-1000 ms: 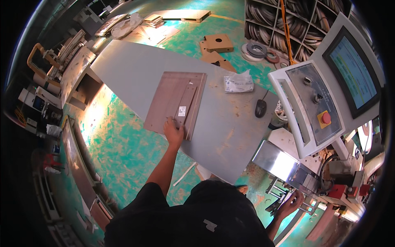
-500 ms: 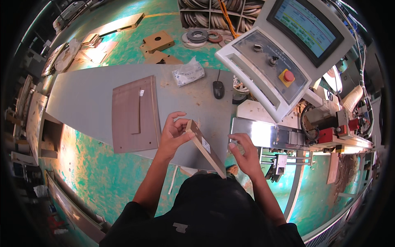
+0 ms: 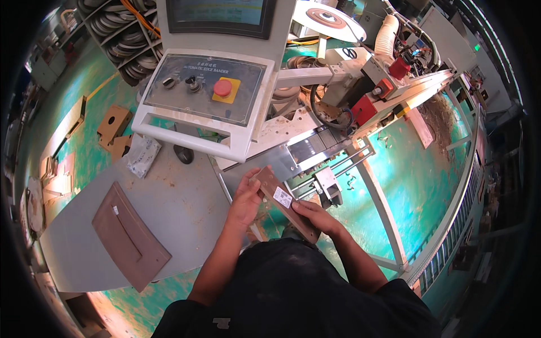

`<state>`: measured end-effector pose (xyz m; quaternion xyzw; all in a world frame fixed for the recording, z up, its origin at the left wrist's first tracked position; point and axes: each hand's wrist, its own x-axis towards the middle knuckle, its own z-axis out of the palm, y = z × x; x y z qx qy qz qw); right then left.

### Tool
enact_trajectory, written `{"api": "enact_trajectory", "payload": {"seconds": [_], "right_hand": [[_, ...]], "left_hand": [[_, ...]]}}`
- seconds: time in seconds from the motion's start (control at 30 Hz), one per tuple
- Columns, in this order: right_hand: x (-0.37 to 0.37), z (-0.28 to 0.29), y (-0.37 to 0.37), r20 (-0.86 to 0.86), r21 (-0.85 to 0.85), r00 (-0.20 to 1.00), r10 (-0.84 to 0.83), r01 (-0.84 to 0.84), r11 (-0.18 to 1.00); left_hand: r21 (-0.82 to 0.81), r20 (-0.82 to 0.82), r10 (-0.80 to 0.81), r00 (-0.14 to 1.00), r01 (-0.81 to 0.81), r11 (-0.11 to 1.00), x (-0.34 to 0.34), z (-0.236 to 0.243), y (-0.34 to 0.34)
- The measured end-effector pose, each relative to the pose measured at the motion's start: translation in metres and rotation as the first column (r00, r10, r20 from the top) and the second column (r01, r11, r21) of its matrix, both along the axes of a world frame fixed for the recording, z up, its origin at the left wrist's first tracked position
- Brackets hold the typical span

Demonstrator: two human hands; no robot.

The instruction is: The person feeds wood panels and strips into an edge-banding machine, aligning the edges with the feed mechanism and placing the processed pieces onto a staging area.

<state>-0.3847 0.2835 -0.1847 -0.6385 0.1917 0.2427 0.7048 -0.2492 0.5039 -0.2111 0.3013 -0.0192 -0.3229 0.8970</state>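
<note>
My left hand [image 3: 243, 205] grips the upper end of a narrow brown wooden strip [image 3: 273, 183] with a white label on its face. My right hand [image 3: 320, 218] is closed on the same strip farther down, with the thumb beside the label. The strip is tilted in front of my body, beside the metal rail [image 3: 300, 156] of a machine. To the left, a wide brown panel [image 3: 114, 239] with a narrower strip lying on it rests on a grey table [image 3: 186, 242].
A control console [image 3: 205, 90] with a screen and red button stands ahead. A black mouse [image 3: 183, 154] and white packet [image 3: 143, 156] lie on the table. Coiled banding racks [image 3: 115, 31] are behind left; machine framework [image 3: 383, 208] runs along the right.
My left hand has lifted the strip off the panel. My right hand, earlier by the machine and then open, has closed on it. The view has turned right toward the machine.
</note>
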Motion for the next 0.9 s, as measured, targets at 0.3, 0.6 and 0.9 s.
{"api": "enact_trajectory", "payload": {"seconds": [0.3,0.6,0.9], "right_hand": [[0.021,-0.052,-0.110,0.198,-0.579,0.969,-0.150,0.239,0.779],[0.057,-0.095,-0.163,0.179,-0.644,0.971,-0.161,0.239,0.726],[0.067,-0.110,-0.180,0.158,-0.515,0.967,-0.201,0.254,0.819]], "left_hand": [[0.561,-0.241,-0.242,0.940,0.338,0.756,-0.026,-0.053,-0.144],[0.812,-0.090,-0.231,0.969,0.205,0.546,-0.035,-0.099,-0.243],[0.943,0.070,-0.290,0.954,0.031,0.330,-0.028,-0.110,-0.261]]}}
